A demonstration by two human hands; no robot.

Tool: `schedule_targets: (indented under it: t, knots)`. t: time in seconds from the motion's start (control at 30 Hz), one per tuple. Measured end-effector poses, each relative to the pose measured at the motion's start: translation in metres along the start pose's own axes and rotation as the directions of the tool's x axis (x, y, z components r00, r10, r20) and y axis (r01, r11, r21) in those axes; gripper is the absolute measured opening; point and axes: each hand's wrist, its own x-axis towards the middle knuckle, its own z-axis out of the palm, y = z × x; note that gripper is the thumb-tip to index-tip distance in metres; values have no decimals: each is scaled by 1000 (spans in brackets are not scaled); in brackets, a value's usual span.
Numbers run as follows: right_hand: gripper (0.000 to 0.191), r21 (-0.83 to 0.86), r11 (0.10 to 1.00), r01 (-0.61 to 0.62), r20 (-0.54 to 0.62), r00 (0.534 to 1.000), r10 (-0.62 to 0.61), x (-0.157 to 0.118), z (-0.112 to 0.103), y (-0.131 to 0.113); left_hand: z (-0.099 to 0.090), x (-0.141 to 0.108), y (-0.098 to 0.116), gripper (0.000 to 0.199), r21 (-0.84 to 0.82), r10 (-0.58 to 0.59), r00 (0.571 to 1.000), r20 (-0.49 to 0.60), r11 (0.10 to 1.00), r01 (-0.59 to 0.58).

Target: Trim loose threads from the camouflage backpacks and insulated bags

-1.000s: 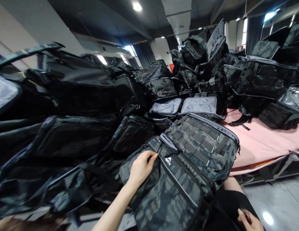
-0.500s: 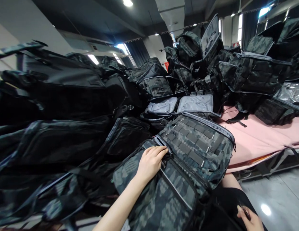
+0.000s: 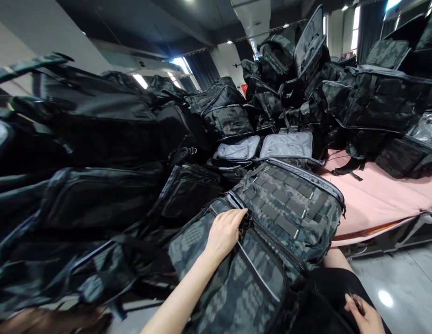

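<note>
A camouflage backpack (image 3: 278, 204) lies unzipped in front of me, its webbing-strapped panel folded out to the far side. My left hand (image 3: 223, 235) grips it at the zipped seam between the two halves, fingers together and bent over the edge. Beneath them, part of the seam is hidden. Low on the right, by my dark-clothed leg, my right hand (image 3: 366, 316) is closed around a small dark pointed tool (image 3: 357, 304); its exact kind is too small to make out.
Dark backpacks (image 3: 104, 199) are heaped on the left, and more (image 3: 386, 102) are piled at the back right. Some show open grey linings (image 3: 287, 144). A pink-covered surface (image 3: 369, 199) extends to the right, above a tiled floor (image 3: 407, 278).
The view has shifted slightly, moving the scene a little to the right. Both hands keep nearly the same place against the backpack and leg. A blurred brown shape shows more at the lower left.
</note>
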Motion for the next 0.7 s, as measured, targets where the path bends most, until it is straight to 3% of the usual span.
schedule_targets:
  t: [0.1,0.37,0.7]
  knots:
    - [57,0,1000,-17,25,1000,17,2,-1,2,-1,0,2,48,4,-11,1000,-23,1000,11]
    - [57,-9,1000,-21,70,997,21,2,0,6,-7,7,11,48,56,-116,990,87,992,111]
    - [60,6,1000,-8,52,999,7,0,0,-1,-6,-1,0,58,22,61,980,187,998,-66]
